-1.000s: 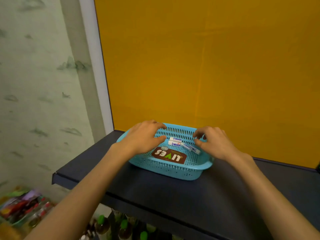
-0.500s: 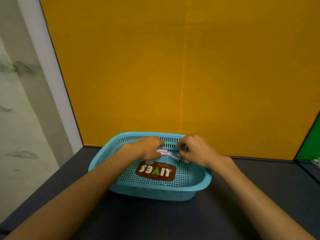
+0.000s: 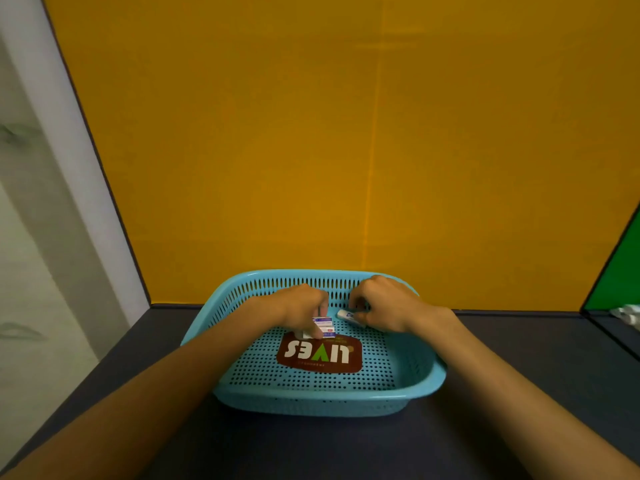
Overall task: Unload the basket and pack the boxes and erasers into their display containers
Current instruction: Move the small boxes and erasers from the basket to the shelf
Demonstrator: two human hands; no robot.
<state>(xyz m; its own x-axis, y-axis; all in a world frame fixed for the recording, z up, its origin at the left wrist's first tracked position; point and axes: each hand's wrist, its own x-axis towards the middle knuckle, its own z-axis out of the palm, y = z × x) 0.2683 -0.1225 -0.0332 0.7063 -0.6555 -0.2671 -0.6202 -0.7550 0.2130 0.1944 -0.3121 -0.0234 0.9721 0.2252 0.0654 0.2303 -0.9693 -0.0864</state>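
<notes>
A light blue perforated basket (image 3: 311, 398) was seen standing on a dark counter (image 3: 311, 448), close to a yellow back panel (image 3: 346, 133). On the basket's floor a brown label (image 3: 320, 353) with white and green lettering was stuck, read upside down from the head camera. Both forearms were reached in over the near rim, and both hands were held low at the far end of the basket, just in front of its slotted far wall. The left hand (image 3: 301, 308) was curled around a small stack of white erasers (image 3: 323, 327) with blue and red printing; the stack was pinched between the thumb on the near side and the fingers above, and it was held just above or on the basket floor, at the far edge of the label — which of the two could not be told. The right hand (image 3: 381, 306) was curled as well, and a single white eraser (image 3: 346, 315) with a blue mark was gripped at its fingertips, its free end pointed towards the left hand. The two hands were kept near each other but apart. At the left a pale wall (image 3: 34, 237) and a white frame were visible, and at the right edge a green panel (image 3: 620, 278) was seen, with a blurred pale object (image 3: 628, 313) below it that could not be identified.
</notes>
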